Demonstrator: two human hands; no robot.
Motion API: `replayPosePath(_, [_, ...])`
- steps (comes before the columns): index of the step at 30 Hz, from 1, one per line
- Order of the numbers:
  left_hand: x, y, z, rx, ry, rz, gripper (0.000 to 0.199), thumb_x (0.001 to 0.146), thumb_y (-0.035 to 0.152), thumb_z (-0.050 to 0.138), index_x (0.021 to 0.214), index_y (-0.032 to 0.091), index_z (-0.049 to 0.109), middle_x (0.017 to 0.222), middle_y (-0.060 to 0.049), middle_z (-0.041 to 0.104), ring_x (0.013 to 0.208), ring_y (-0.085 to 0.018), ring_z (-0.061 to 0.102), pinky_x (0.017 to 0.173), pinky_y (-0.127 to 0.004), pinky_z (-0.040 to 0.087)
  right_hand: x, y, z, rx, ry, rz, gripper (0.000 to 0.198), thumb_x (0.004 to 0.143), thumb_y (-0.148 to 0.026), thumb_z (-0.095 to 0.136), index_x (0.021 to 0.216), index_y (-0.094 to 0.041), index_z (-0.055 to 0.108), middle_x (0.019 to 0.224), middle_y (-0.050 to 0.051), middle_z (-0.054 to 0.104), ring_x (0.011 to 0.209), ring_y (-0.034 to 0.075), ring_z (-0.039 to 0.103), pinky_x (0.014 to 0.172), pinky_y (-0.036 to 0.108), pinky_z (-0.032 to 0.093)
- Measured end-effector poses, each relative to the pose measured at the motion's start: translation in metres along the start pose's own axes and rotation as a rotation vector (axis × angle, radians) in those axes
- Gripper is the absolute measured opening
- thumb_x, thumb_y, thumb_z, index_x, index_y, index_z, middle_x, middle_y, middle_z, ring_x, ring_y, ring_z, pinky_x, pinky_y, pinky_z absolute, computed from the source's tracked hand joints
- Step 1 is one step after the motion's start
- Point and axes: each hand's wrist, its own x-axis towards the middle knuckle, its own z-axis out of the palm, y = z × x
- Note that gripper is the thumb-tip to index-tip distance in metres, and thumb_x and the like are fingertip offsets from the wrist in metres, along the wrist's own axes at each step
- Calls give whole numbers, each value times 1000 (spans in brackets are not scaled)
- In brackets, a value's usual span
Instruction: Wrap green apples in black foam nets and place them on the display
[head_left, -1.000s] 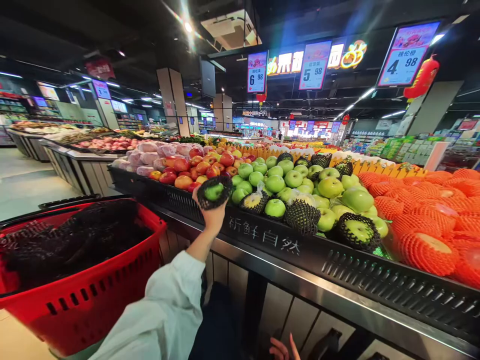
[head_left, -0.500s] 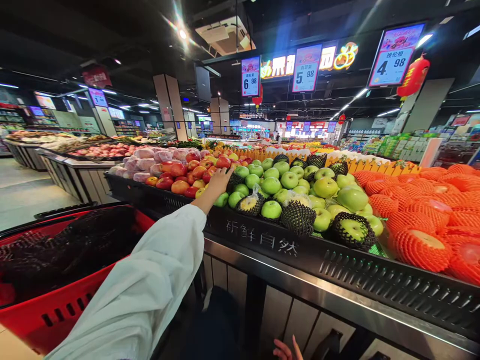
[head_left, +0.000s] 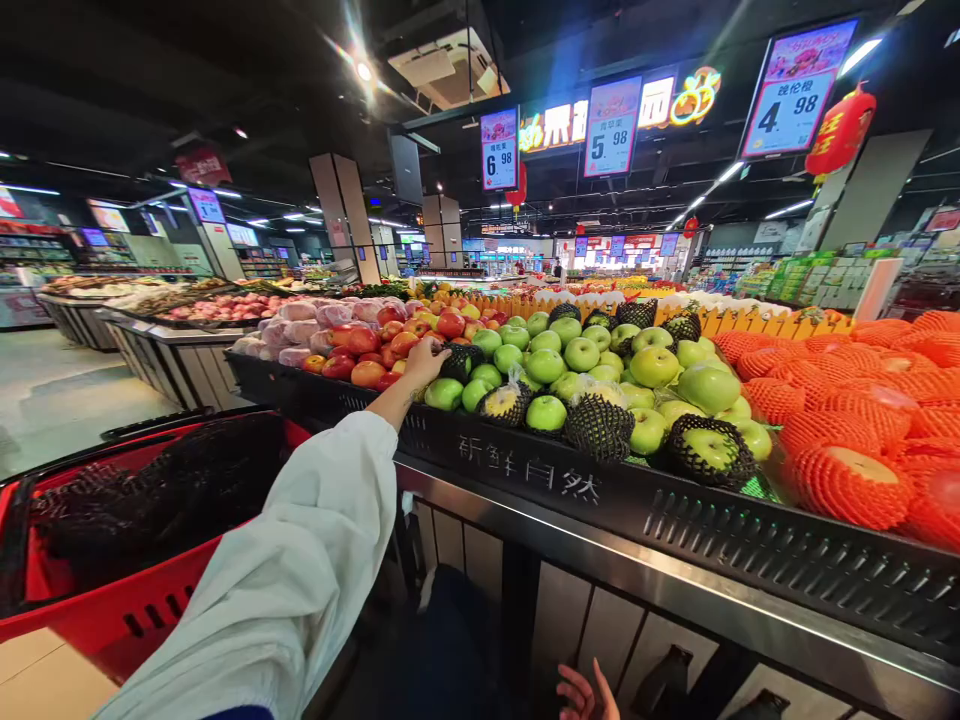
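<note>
My left hand point(head_left: 424, 361), in a pale loose sleeve, reaches over the front of the fruit display where the red and green apples meet. Its fingers are closed at the edge of a black foam net point(head_left: 454, 361); whether fruit is inside the net is hidden. Green apples point(head_left: 545, 364) lie to its right, some in black netting. Red apples point(head_left: 363, 340) lie to its left. Low at the bottom edge, my right hand point(head_left: 586, 692) shows only its fingers, spread and holding nothing, in front of the display's panelled base.
A red shopping basket point(head_left: 82, 630) with a dark bag point(head_left: 165, 490) in it stands at the left. The black display rim point(head_left: 517, 465) runs along the front. Fruits in orange foam nets point(head_left: 847, 485) fill the right side. Price signs point(head_left: 611, 125) hang overhead.
My left hand has drawn back slightly toward me and down, its fingers now closed at the black net. The right hand has risen a little further into view. The view has shifted slightly.
</note>
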Motion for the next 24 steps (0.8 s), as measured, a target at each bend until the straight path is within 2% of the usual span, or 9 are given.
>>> replayPosePath(3, [-15,2,7,-19,137,-45,39,93,30,46,126,10,52,127,-22,65,119,-32,62,105,-47,47,0,0,-1,25,-37,20,45,52,-54,84,78,-18,76,87,13,80,65,28,73,50,37,58])
replayPosePath(6, [-37,7,12,31,295,187,47,91,28,47,133,9,47,142,-24,53,136,-35,48,117,-51,36,1,3,-2,61,-33,-26,48,46,-51,88,79,-18,78,85,11,81,65,25,73,48,32,57])
replayPosePath(7, [-45,9,14,68,277,339,45,89,27,49,131,10,50,140,-22,54,137,-34,47,119,-51,35,1,3,-2,64,-31,-37,48,44,-51,89,79,-19,78,84,10,81,65,25,74,48,31,56])
replayPosePath(9, [-58,11,17,142,86,634,38,86,26,51,122,13,57,131,-17,60,130,-32,52,117,-49,39,-1,3,-1,42,-57,-12,49,46,-52,90,79,-17,79,81,10,81,64,23,73,49,30,57])
replayPosePath(11, [-67,13,19,191,-147,757,39,83,25,54,120,16,60,128,-15,62,124,-30,56,114,-47,44,-2,1,0,7,-102,49,51,49,-55,90,78,-14,80,78,11,81,61,22,72,51,30,58])
replayPosePath(15, [-68,15,19,214,-331,713,56,78,26,61,133,18,55,142,-14,54,131,-28,55,115,-43,45,-4,-1,2,22,-84,31,48,46,-55,90,73,-16,80,79,10,81,59,24,72,49,32,57])
replayPosePath(18, [-62,19,16,242,-416,636,66,73,27,67,137,19,53,140,-13,57,128,-29,59,111,-40,48,-5,-2,4,37,-52,-5,49,40,-55,91,71,-18,80,79,10,81,58,24,72,47,32,56])
replayPosePath(21, [-65,24,12,280,-380,592,71,69,24,70,137,19,54,133,-12,61,123,-31,61,108,-42,49,-7,-5,6,20,-47,-2,50,39,-55,91,70,-17,80,81,11,81,61,25,72,49,32,56])
replayPosePath(24, [-75,27,9,312,-215,637,69,72,23,69,138,16,54,131,-14,59,120,-32,58,107,-44,49,-9,-8,7,-25,-51,15,46,44,-55,88,70,-17,78,81,11,80,63,26,72,52,34,57])
